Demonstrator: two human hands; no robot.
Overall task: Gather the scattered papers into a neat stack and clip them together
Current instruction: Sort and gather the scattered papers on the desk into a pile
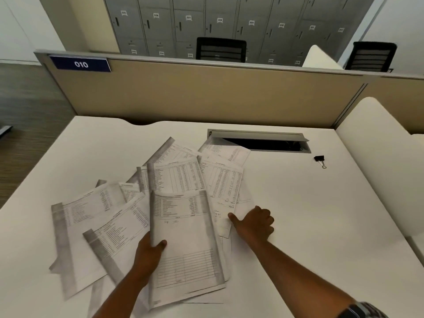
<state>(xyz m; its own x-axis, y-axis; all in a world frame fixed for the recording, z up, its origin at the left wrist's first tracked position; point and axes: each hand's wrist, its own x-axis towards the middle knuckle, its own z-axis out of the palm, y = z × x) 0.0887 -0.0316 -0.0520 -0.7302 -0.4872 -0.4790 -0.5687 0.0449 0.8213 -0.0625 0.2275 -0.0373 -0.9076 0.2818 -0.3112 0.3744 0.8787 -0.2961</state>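
While papers (pixel 174 180) litter white desk (pixel 309 214) — lockers (pixel 206 21) behind partition (pixel 206 92).

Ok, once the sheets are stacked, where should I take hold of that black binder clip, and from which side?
Pinch the binder clip by its black body, coming from above with the right hand, which is nearer. It lies alone on bare desk right of the papers, so nothing crowds it. One wire handle points toward you; the fine pose is too small to tell, so adjust your grip afterward.
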